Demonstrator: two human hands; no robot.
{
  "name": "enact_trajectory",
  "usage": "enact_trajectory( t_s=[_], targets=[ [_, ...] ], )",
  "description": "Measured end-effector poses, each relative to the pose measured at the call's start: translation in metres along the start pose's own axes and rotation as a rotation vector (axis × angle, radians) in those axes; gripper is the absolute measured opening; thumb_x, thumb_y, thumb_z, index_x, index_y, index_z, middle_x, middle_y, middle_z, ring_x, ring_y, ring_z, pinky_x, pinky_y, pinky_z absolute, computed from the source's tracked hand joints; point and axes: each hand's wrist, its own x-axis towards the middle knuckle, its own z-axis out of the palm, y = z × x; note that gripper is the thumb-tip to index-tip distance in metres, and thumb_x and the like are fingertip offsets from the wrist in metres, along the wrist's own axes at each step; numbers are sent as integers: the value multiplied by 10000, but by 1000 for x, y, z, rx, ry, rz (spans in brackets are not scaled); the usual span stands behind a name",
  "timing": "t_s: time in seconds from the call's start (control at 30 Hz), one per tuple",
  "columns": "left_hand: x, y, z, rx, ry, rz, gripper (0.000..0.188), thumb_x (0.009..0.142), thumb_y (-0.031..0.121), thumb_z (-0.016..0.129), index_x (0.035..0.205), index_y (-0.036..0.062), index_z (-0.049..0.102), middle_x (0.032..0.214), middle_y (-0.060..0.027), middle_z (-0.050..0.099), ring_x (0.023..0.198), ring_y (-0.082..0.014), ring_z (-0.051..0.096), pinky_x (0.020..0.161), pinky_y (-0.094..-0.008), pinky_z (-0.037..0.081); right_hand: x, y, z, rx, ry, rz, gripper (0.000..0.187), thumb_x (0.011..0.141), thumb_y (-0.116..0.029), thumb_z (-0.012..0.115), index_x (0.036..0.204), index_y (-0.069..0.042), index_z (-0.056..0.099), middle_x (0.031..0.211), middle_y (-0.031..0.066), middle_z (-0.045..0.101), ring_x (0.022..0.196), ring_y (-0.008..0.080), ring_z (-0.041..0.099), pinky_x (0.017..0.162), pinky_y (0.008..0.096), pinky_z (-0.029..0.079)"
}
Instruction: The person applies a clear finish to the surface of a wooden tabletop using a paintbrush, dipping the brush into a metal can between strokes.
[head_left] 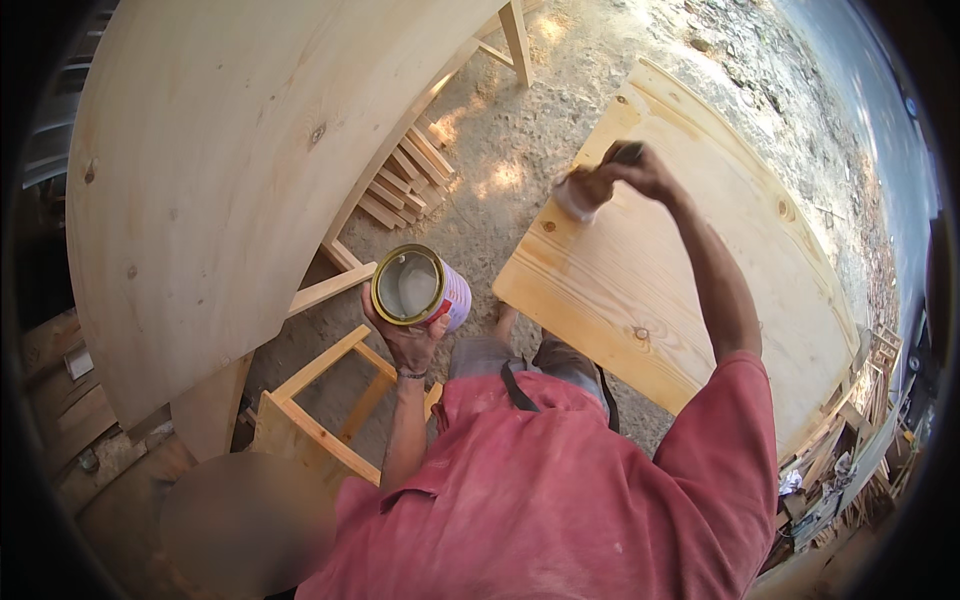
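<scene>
My left hand (408, 348) is wrapped round an open metal tin (457, 300) with a gold rim and a pale purple side. Whitish, cloudy liquid (410, 285) shows inside it. A wide, flat paintbrush (580, 195) is gripped in my right hand (643, 172), its pale head blurred by motion. Its bristles lie at the left edge of a wooden panel (690, 270) with one curved side. The panel looks darker and more yellow along that edge and the near edge, and paler in the middle.
A large pale wooden panel (220, 180) rises at the left. Beside it lie stacked wood strips (405, 185), with a small wooden frame (320, 390) nearer me. Scrap wood (860, 430) is heaped at the right. The ground (480, 190) is bare and dusty.
</scene>
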Motion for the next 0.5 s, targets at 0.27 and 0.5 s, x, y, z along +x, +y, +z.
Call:
enact_trajectory(
  t_s=[0.27, 0.5],
  targets=[
    [-15, 17, -7, 152, -43, 131, 1271, 644, 541, 860, 1515, 19, 95, 1439, -200, 341, 1316, -341, 421, 1106, -467, 356, 60, -23, -143, -600, 437, 113, 171, 928, -194, 620, 880, -45, 689, 913, 145, 696, 789, 232, 657, 719, 363, 512],
    [-25, 28, 14, -32, -62, 35, 1289, 642, 535, 870, 1513, 13, 75, 1441, -208, 330, 1301, -344, 442, 1090, -465, 385, 49, -35, -26, -1008, 28, -101, 80, 930, -86, 580, 947, -109, 655, 901, 117, 636, 782, 266, 662, 711, 393, 586]
  ],
)
